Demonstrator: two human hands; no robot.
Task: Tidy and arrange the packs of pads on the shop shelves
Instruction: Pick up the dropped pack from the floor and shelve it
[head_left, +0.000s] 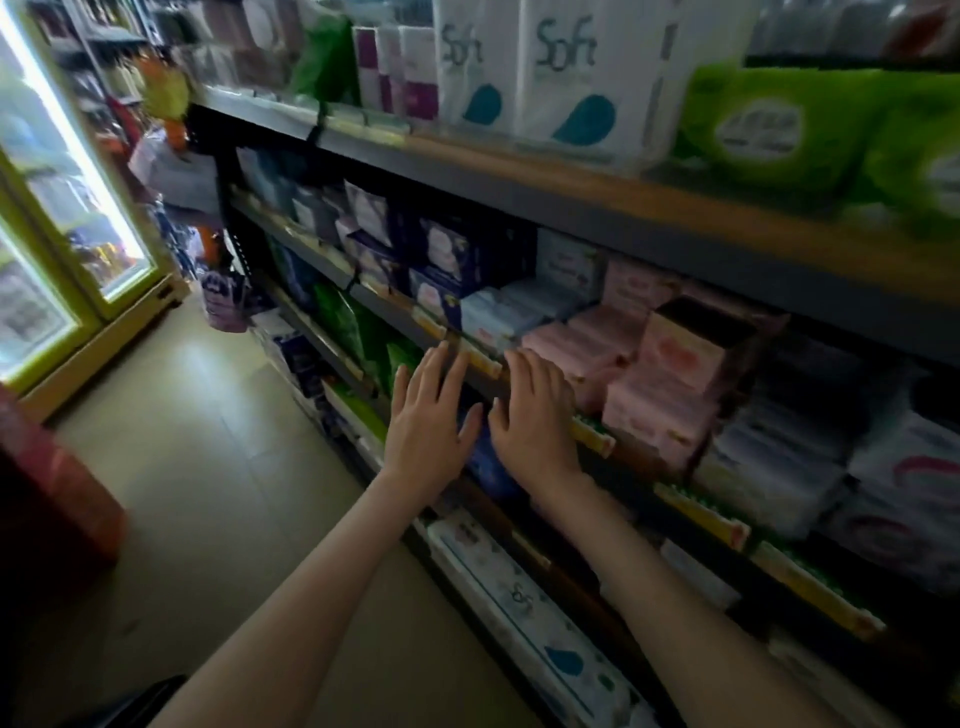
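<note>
Both my hands are stretched toward the middle shelf (483, 364) of a shop rack. My left hand (428, 415) hovers flat with straight, spread fingers just in front of the shelf edge, holding nothing. My right hand (535, 410) lies beside it, fingers straight, fingertips at the shelf lip next to the stacked pink pad packs (582, 348). A taller pink pack (691, 348) stands upright on those stacks. Light blue packs (498, 312) sit left of the pink ones, dark blue packs (447, 260) further left. White packs (779, 457) fill the shelf to the right.
The top shelf carries white "Soft" tissue packs (566, 73) and green packs (769, 124). Green packs (358, 322) and a white wipes pack (519, 597) sit on lower shelves. A lit fridge door (78, 208) stands at the left, a red box (52, 478) on the tiled floor (208, 467).
</note>
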